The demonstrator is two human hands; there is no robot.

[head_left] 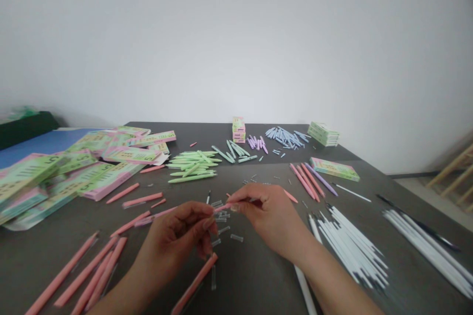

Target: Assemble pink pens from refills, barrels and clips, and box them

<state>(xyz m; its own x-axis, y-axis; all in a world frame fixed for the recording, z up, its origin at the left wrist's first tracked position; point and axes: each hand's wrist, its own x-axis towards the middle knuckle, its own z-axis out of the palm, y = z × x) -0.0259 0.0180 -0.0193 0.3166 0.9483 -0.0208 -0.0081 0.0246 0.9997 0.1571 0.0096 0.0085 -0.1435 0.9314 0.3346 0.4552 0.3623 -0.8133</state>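
My left hand [179, 238] is closed in a pinch around a pink pen [158, 215], whose back end sticks out to the left behind the fingers. The pen's other end reaches across to my right hand [264, 214], where thumb and forefinger pinch its tip; the fingers hide part of it. Small clear plastic sleeves [237, 238] lie scattered on the dark table below and between the hands. Close under my left hand rests a salmon pen barrel [195, 283]. More salmon barrels [79, 268] lie to the left of my left forearm.
White refills [351, 241] lie in a bundle right of my right arm, beside several longer white rods [432, 251]. Printed boxes [88, 167] are heaped at left. Green pens [194, 165], blue pieces [286, 137], purple pieces [257, 143] and stacked boxes [238, 130] stand farther back.
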